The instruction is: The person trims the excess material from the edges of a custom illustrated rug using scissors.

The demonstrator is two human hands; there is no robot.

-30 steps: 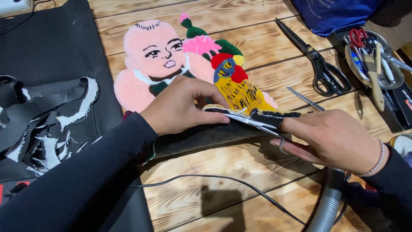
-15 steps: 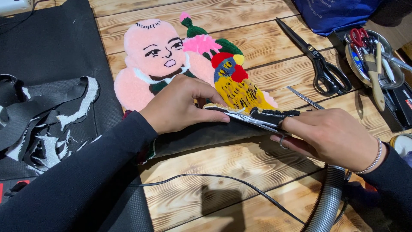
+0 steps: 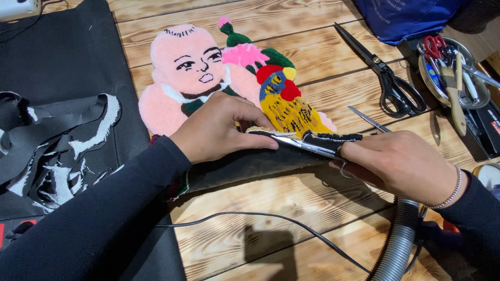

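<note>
The left hand (image 3: 219, 130) lies curled, fingers down, on the folded lower edge of a tufted rug piece (image 3: 229, 78) that shows a pink bald figure beside a red, yellow and green shape; the fingertips pinch the turned-up edge against its black backing. The right hand (image 3: 401, 164) is closed around the handles of small silver scissors (image 3: 307, 144), whose blades lie along that same folded edge and point toward the left hand. The rug piece sits at the middle of the wooden plank surface (image 3: 291, 229), its top toward the far edge. Large black shears (image 3: 388, 75) lie toward the far right, just beside a round metal tray (image 3: 482, 96) of brushes and tools near the right edge. A thin metal tool (image 3: 369, 118) rests between the shears and the right hand. Scraps of black and white backing (image 3: 57, 140) are heaped on a black mat (image 3: 67, 57) at the left edge. A black cable (image 3: 271, 217) and a grey ribbed hose (image 3: 398, 247) run toward the near edge, and blue fabric (image 3: 401, 15) is bunched at the far right corner.
</note>
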